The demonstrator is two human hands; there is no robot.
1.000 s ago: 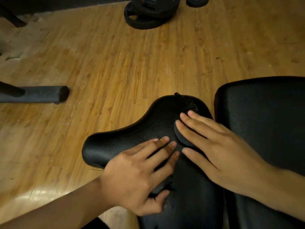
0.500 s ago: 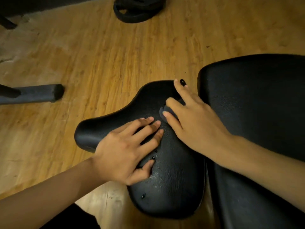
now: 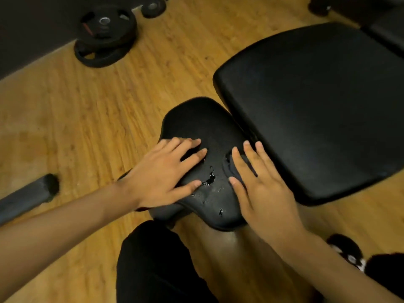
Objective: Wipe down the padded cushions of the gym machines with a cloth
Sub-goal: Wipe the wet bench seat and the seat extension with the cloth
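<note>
Wooden gym floor (image 3: 87, 119); one torn seat cushion (image 3: 203, 123) under wipe, both hands on it.
Item: dark cloth (image 3: 227, 170), pressed flat beneath my right hand (image 3: 262, 193) on the cushion's right side, fingers straight. My left hand (image 3: 161, 173) lies flat on the left side, fingers spread, holding nothing. I judge this cushion part-wiped; the large pad (image 3: 317, 106) just right looks left to do. Weight plates (image 3: 105, 33), far left: no legible writing.
</note>
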